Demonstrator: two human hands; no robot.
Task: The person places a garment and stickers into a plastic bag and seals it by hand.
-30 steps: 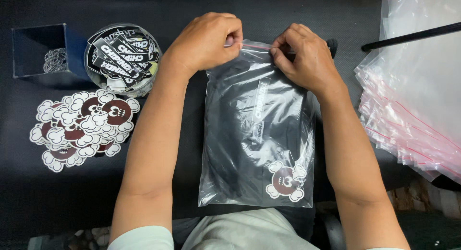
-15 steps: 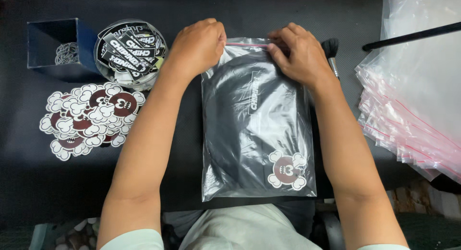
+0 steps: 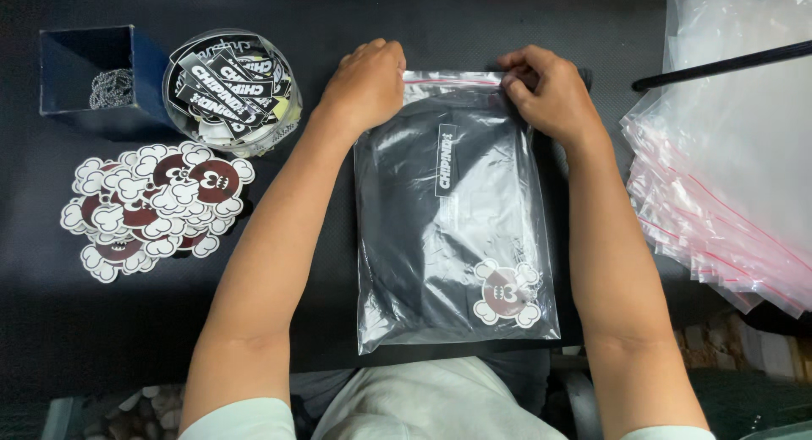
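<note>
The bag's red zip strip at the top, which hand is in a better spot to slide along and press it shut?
Probably the right hand: its fingertips already pinch the right end of the red zip strip on the clear bag. The left hand lies knuckles-up over the left corner, seemingly holding it down.

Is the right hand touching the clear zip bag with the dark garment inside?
Touching. The head view shows the right hand resting on the top right corner of the clear zip bag, its fingers pressed onto the red seal strip.

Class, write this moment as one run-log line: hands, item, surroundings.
left hand: on bag top edge | right hand: pinching zip strip | zip bag: flat, dark garment inside | sticker pile: left
</note>
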